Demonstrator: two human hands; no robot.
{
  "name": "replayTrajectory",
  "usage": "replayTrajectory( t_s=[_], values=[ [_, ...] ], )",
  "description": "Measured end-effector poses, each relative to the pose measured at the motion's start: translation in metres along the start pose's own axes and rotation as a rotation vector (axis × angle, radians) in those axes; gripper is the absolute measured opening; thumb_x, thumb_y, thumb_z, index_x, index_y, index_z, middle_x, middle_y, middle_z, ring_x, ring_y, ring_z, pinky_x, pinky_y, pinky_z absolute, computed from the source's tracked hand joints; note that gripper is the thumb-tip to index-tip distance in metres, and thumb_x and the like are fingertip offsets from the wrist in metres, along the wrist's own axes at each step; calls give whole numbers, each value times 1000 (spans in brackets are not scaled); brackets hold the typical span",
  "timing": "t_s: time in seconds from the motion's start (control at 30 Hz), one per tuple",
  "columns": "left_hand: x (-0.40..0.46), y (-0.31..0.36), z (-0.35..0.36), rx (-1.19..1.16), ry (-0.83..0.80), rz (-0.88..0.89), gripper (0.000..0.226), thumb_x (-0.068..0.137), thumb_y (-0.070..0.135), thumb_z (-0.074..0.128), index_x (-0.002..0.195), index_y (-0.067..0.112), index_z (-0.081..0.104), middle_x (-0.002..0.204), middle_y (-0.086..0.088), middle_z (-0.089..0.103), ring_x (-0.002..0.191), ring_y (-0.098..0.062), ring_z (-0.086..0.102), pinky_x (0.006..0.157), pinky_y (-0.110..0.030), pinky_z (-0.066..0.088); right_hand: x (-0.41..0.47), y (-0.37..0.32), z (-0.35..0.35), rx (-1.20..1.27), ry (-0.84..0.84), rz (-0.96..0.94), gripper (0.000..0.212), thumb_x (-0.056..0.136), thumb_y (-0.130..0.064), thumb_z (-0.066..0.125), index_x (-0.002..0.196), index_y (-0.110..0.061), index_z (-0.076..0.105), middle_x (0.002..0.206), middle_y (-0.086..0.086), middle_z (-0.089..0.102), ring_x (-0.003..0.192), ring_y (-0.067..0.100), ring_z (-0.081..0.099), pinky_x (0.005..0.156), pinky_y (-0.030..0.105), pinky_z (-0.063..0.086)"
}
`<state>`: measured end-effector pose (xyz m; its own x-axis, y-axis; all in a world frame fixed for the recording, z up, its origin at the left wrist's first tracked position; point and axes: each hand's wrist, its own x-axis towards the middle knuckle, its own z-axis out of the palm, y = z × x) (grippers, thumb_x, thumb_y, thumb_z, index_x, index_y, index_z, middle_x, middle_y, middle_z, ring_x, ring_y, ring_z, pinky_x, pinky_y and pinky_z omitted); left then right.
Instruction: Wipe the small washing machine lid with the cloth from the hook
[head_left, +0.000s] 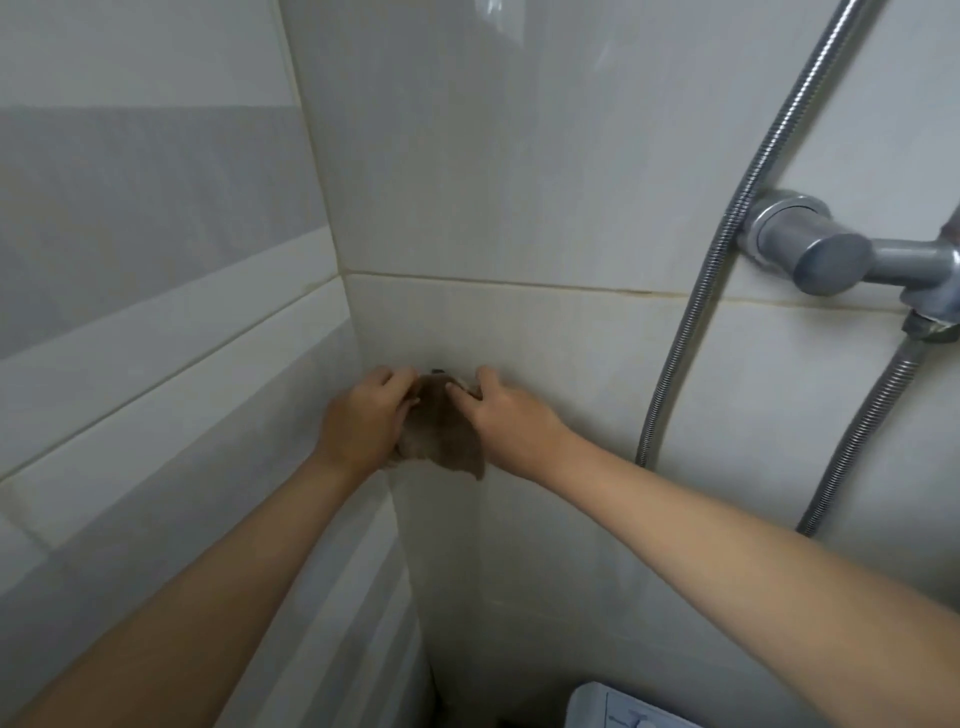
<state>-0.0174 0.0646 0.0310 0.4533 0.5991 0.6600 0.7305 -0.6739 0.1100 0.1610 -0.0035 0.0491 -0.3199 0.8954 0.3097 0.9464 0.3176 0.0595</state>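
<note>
A brown cloth (441, 436) hangs against the tiled wall near the corner, under a small dark hook (437, 371). My left hand (363, 415) grips the cloth's left side. My right hand (498, 415) pinches its upper right edge just below the hook. Both arms stretch up from the bottom of the view. A white corner of the small washing machine (613, 706) shows at the bottom edge, its lid mostly out of view.
A chrome shower mixer (826, 260) juts from the wall at the right. Two metal hoses (696, 312) run down beside it. Tiled walls meet in a corner (358, 338) just left of the cloth.
</note>
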Motion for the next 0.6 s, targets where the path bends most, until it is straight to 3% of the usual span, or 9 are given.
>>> replayTrajectory(
  t_s=[0.1, 0.2, 0.33, 0.4, 0.5, 0.6],
  values=[
    [12, -15, 19, 73, -62, -6, 23, 85, 30, 43, 86, 13, 59, 72, -18, 59, 53, -39, 59, 40, -37, 45, 21, -3, 5, -158, -86, 44, 49, 97, -11, 34, 145, -7, 26, 128, 25, 43, 97, 41, 62, 74, 45, 53],
    [6, -19, 45, -40, -76, -83, 42, 85, 33, 37, 94, 7, 69, 80, -20, 64, 64, -39, 63, 51, -41, 51, 23, -7, 21, 0, -110, 117, 49, 94, -21, 45, 140, -8, 34, 123, 22, 49, 101, 40, 61, 78, 44, 52],
    [-14, -8, 62, -266, -113, -251, 33, 86, 23, 44, 104, 10, 68, 90, -17, 66, 82, -34, 62, 66, -31, 44, 12, -10, 38, 359, -119, 259, 61, 90, -25, 49, 146, -18, 28, 126, 22, 50, 111, 40, 55, 88, 44, 49],
    [-19, -6, 61, -265, -126, -301, 32, 84, 20, 45, 105, 13, 67, 92, -15, 63, 84, -33, 60, 67, -31, 45, 7, -7, 41, 357, -134, 287, 66, 87, -31, 53, 147, -23, 26, 126, 21, 46, 109, 41, 55, 88, 43, 49],
    [-24, 0, 49, -173, -152, -355, 32, 84, 24, 49, 109, 16, 67, 101, -16, 57, 91, -34, 57, 74, -40, 51, -8, -4, 28, 336, -51, 279, 56, 83, -30, 54, 137, -22, 43, 116, 20, 45, 103, 41, 54, 82, 40, 50],
    [-19, 13, 39, -87, -120, -446, 28, 85, 18, 55, 110, 10, 64, 113, -20, 52, 103, -38, 53, 84, -45, 48, -26, 4, 13, 339, 91, 325, 52, 84, -22, 51, 135, -17, 44, 135, 20, 39, 122, 39, 45, 94, 44, 49]
  ],
)
